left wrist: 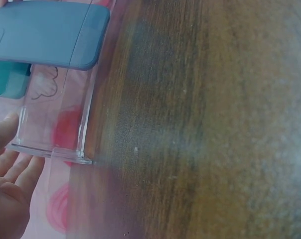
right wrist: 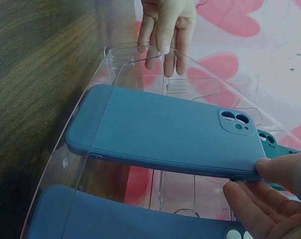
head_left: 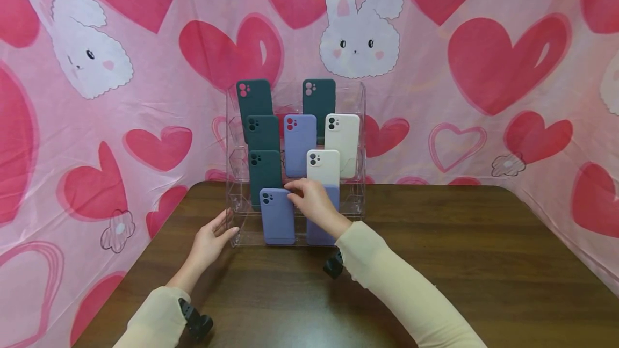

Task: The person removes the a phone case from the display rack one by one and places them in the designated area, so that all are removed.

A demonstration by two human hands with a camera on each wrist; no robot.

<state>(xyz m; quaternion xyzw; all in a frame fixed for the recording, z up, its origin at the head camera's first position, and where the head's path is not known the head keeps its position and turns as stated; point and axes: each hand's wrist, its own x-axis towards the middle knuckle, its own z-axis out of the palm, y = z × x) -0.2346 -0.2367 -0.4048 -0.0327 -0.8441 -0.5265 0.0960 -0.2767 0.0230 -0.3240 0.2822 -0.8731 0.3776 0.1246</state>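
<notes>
A clear acrylic tiered display stand (head_left: 249,231) on the table holds several phone cases. My right hand (head_left: 316,203) pinches the upper right corner of a lilac phone case (head_left: 278,222) in the bottom tier, thumb on its back and fingertips at its edge in the right wrist view. This case stands upright, its lower end behind the clear front lip. My left hand (head_left: 209,243) holds the stand's left side edge, thumb on one face and fingers on the other. Beside the pinched case stands another lilac case (head_left: 321,230), partly hidden by my right hand and wrist.
Higher tiers hold dark green cases (head_left: 265,171), a lilac case (head_left: 300,146) and white cases (head_left: 342,141). The brown wooden table (head_left: 435,262) extends around the stand. Behind it hangs a pink cloth (head_left: 300,58) with hearts and rabbits.
</notes>
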